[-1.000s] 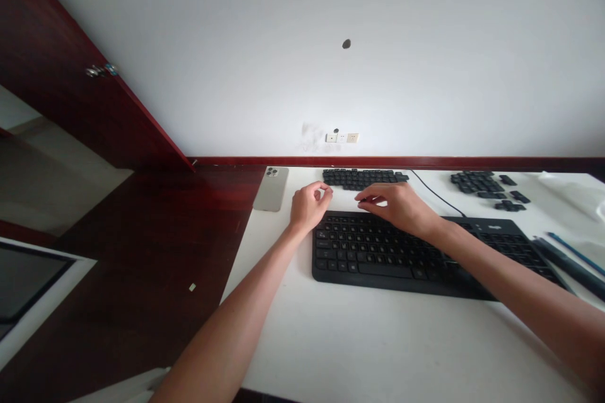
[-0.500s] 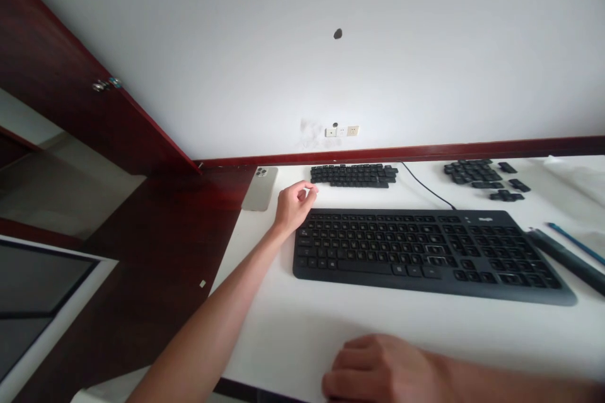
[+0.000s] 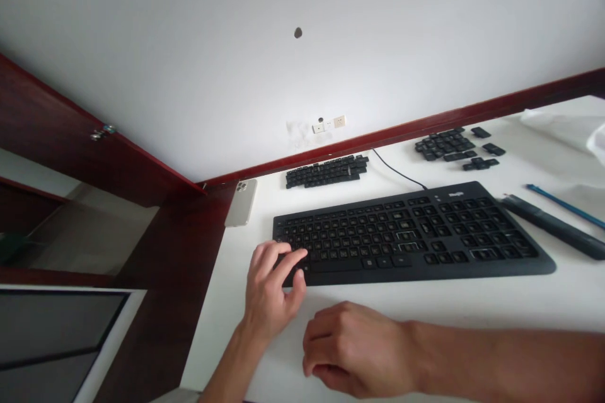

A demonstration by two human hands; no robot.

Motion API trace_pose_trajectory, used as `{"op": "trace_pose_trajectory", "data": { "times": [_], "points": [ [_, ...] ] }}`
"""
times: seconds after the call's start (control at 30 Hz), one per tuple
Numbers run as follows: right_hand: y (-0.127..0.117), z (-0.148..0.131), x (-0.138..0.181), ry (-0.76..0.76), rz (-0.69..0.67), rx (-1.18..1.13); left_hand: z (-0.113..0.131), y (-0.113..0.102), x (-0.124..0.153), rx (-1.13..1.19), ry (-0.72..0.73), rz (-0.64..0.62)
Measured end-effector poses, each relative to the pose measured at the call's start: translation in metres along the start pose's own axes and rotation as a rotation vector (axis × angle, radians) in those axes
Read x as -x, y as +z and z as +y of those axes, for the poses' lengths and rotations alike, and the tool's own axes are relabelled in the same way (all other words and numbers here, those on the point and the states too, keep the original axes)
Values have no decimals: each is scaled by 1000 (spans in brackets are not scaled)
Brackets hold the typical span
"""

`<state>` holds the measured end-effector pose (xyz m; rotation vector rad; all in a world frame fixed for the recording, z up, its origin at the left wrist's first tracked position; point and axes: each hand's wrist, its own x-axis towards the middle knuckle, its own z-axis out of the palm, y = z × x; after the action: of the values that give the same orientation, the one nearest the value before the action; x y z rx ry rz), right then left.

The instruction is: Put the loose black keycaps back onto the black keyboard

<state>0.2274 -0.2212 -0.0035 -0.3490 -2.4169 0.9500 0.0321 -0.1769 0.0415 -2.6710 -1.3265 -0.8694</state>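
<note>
A black keyboard (image 3: 416, 233) lies across the white table (image 3: 472, 308). My left hand (image 3: 271, 289) rests on its near left corner, fingers stretched over the keys and thumb at the front edge. My right hand (image 3: 354, 352) lies knuckles up on the table in front of the keyboard, fingers curled under; what is inside them, if anything, is hidden. A row of loose black keycaps (image 3: 326, 171) sits behind the keyboard, and a second cluster of keycaps (image 3: 449, 145) lies at the far right.
A light phone (image 3: 241, 203) lies face down at the table's left edge, beside a dark red wooden surface (image 3: 174, 264). A black bar-shaped tool (image 3: 548, 227) and a blue pen (image 3: 564, 204) lie right of the keyboard. White sheeting (image 3: 567, 123) covers the far right corner.
My left hand came back from the keyboard's far left corner to its near left corner. My right hand left the keys and now lies curled near the table's front. The view tilted.
</note>
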Motion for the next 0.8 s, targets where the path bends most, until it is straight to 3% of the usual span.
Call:
{"op": "trace_pose_trajectory", "data": {
  "times": [0.17,0.43,0.63,0.8],
  "points": [
    [3,5,0,-61,23,-7,15,10,29,-104,-63,-97],
    [10,10,0,-61,91,-1,16,9,25,-152,-95,-160],
    [18,16,-2,-104,133,35,12,14,28,-139,-128,-111],
    [16,14,-3,-130,149,42,13,15,26,-150,-122,-222]
  ]
}}
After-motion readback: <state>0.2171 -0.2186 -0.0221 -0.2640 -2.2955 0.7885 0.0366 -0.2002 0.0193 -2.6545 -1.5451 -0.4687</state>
